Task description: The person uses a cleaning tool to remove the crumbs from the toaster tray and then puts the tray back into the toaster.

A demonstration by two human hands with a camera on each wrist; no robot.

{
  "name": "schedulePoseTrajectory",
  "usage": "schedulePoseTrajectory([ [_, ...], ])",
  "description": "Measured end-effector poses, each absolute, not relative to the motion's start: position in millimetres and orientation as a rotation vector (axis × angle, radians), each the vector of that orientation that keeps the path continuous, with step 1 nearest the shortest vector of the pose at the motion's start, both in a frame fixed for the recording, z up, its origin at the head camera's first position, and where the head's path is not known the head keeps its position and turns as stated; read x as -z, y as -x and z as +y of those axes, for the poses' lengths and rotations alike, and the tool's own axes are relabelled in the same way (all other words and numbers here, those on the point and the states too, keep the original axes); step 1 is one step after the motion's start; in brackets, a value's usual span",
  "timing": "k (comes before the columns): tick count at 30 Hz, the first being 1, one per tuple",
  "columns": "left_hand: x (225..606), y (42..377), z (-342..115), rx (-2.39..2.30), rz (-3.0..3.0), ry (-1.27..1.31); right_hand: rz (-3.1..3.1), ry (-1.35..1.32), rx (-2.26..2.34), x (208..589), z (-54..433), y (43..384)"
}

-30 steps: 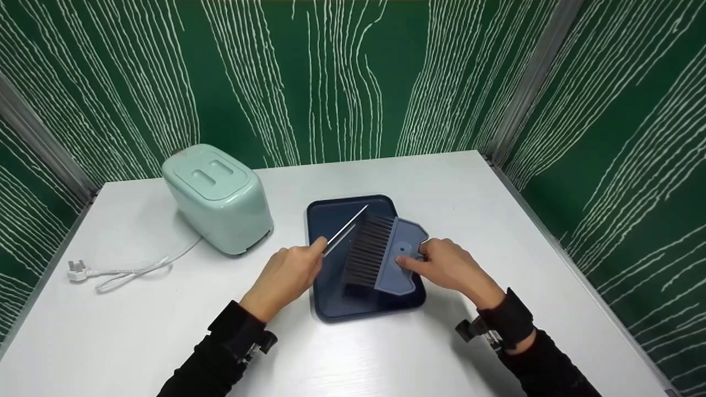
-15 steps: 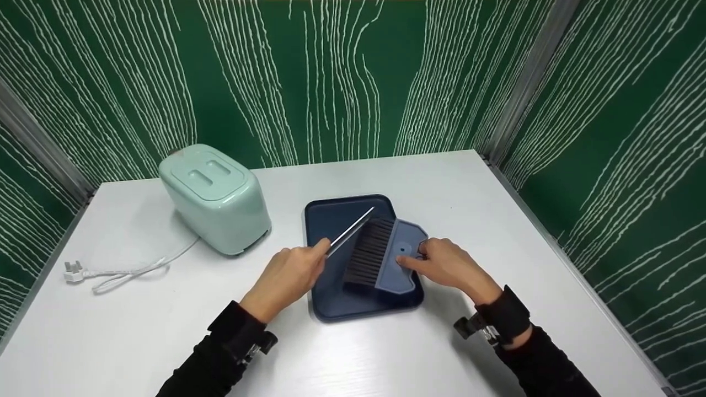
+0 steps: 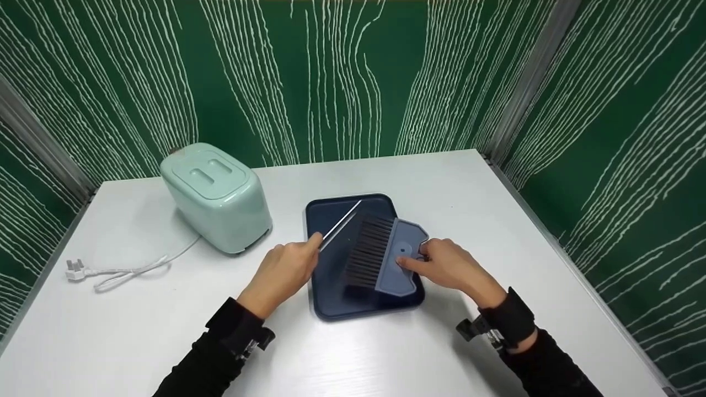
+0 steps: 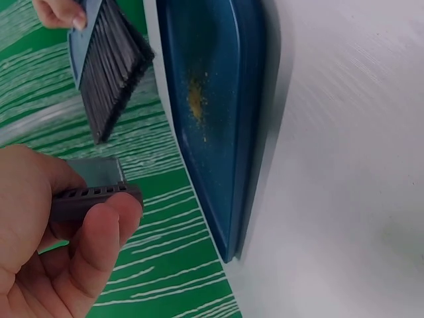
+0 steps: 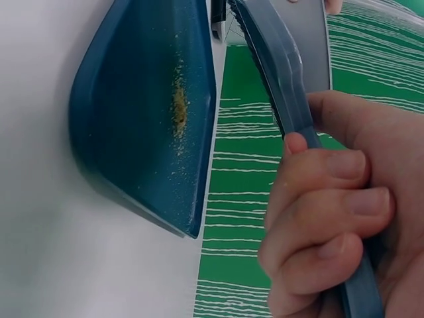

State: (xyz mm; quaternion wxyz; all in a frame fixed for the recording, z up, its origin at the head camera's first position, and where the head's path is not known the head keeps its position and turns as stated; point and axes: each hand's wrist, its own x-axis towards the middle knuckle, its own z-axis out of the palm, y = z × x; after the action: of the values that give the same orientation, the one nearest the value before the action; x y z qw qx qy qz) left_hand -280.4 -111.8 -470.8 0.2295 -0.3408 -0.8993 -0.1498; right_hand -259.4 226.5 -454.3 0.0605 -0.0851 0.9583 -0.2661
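Observation:
In the head view my left hand (image 3: pixel 289 270) pinches a thin flat plate, seen almost edge-on over the dark blue tray (image 3: pixel 331 303). The left wrist view shows this plate (image 4: pixel 101 172) as greyish, with a dark slotted edge between thumb and fingers; its exact kind I cannot tell. My right hand (image 3: pixel 449 264) grips a blue-grey hand brush (image 3: pixel 401 248) by its handle, thumb on the body. Its dark bristles point left toward the plate, above the tray. A small patch of yellow-brown crumbs (image 5: pixel 179 112) lies scattered on the tray floor.
At the back left of the white table (image 3: pixel 309 364) stands a mint-green toaster (image 3: pixel 220 204). Its white cord (image 3: pixel 138 272) with a plug trails to the left edge. Green panels (image 3: pixel 237 82) with white wavy lines enclose the back and sides.
Over the last half second my left hand and the plate have shifted slightly left and away from the bristles, after a small move right. The brush and right hand stay nearly in place.

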Motion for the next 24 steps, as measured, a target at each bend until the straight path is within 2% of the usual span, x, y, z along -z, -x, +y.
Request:
schedulePoseTrajectory([
  [24, 470.7, 276.5, -108.1, 0.405, -2.498, 1.006, 2.908, 0.242, 0.807, 461.3, 227.6, 268.6],
])
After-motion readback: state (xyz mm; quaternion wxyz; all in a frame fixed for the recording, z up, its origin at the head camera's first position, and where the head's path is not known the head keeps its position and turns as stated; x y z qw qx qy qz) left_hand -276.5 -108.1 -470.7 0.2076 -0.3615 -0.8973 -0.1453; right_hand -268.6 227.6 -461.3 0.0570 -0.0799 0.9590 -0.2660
